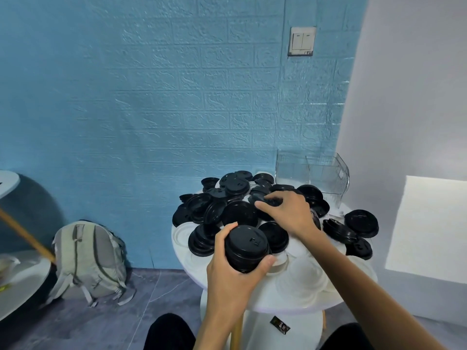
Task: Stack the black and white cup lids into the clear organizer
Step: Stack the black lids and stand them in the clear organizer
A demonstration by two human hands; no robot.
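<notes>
A small round white table (255, 298) is heaped with loose black lids (214, 210) and white lids (303, 276). My left hand (227, 271) grips a nested stack of black lids (246, 248) above the table's near edge. My right hand (288, 210) reaches into the middle of the heap, its fingers curled over a black lid (271, 202) there. The clear organizer (313, 173) stands at the table's far right against the wall, with nothing visible inside it.
A grey backpack (88, 261) leans on the blue brick-pattern wall at floor level, left of the table. Another white table (15, 279) with a wooden leg shows at the left edge. A small black packet (280, 324) lies under the table. My knees are at the bottom.
</notes>
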